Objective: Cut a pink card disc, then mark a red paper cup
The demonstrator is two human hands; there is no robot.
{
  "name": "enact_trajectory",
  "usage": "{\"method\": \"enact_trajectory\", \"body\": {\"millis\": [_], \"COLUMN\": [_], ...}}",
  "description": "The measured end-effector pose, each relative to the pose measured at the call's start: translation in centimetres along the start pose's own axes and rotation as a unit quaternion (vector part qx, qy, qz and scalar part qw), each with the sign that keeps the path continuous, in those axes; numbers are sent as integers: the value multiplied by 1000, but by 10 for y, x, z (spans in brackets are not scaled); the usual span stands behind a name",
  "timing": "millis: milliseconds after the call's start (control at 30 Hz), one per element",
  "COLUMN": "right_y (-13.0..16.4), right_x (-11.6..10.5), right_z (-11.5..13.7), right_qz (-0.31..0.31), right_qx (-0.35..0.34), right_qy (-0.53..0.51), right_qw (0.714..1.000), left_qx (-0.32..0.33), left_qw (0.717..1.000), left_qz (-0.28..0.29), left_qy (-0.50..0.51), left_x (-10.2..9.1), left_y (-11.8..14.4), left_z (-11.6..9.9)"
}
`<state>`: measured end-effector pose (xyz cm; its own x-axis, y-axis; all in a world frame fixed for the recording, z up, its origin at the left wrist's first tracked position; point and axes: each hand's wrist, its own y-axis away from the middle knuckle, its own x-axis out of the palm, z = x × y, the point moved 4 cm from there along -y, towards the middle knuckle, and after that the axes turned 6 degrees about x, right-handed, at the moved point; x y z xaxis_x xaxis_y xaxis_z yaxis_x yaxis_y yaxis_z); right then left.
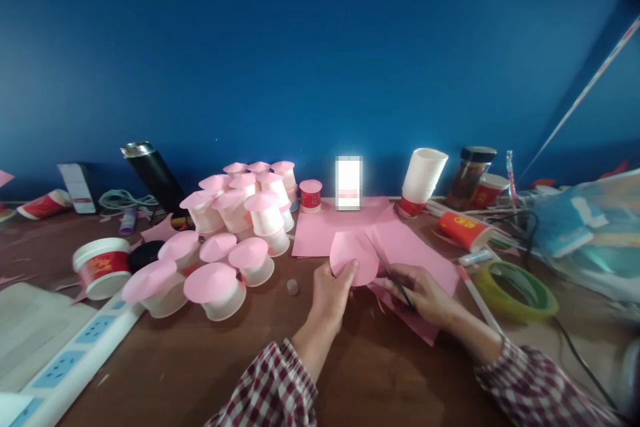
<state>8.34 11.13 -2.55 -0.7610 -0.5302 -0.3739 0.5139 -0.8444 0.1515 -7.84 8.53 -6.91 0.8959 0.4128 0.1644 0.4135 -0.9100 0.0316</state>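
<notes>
Between thumb and fingers, my left hand (333, 293) pinches the lower edge of a roundish pink paper piece (354, 257). In my right hand (423, 290) is a pair of scissors (387, 267), its dark blades pointing up and left beside the paper's right edge. Whether the blades touch the paper I cannot tell. Pink paper sheets (320, 237) lie flat behind and under both hands, and a narrow pink offcut (420, 327) lies below my right hand. Left of my left hand stand several paper cups with pink cone tops (210, 283).
A stack of white cups (425, 173) stands at the back right, near a lidded jar (470, 177). Yellow-green tape (520, 290) and a plastic bag (595, 233) are at the right. A power strip (83, 347), a red-and-white tub (103, 267) and a black flask (155, 173) are at the left.
</notes>
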Motion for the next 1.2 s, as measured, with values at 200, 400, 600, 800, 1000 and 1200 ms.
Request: {"method": "enact_trajectory", "body": {"millis": [200,400,600,800,1000,1200], "right_y": [0,0,0,-2,0,-2], "right_x": [-2,-4,-3,-2,-2,-2], "right_z": [0,-2,-4,-9,-9,-12], "right_qz": [-18,-28,-10,-5,2,10], "right_qx": [-20,-3,11,28,16,7], "right_qy": [28,39,11,-10,-4,-11], "right_qw": [999,999,1000,1000,1000,1000], "left_qx": [0,6,4,7,13,12], "left_qw": [1000,1000,1000,1000,1000,999], "left_qz": [7,2,2,-1,-13,-9], "left_qy": [9,9,17,28,22,29], "left_x": [1,1,1,0,-1,-1], "left_y": [1,0,0,-1,-2,-2], "left_z": [-2,-2,-2,0,-2,-3]}}
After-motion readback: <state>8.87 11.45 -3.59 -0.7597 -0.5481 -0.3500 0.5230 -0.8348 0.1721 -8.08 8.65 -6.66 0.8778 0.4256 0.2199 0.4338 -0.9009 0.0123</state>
